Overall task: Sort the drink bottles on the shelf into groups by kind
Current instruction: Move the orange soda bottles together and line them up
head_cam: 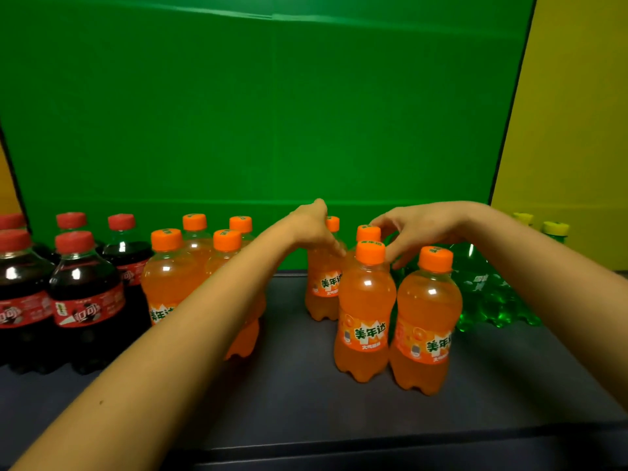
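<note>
1. We read "美年达" on the label of the front orange bottle (365, 311), lower middle of the frame.
2. We read the same name on the right orange bottle (426, 321) and on the rear orange bottle (323, 287).
3. On the left orange bottle (163, 287) we make out only "美年".
4. The cola bottle (85, 300), lower left, carries white characters on red, seemingly "可口". We cannot read the smaller print.
</note>
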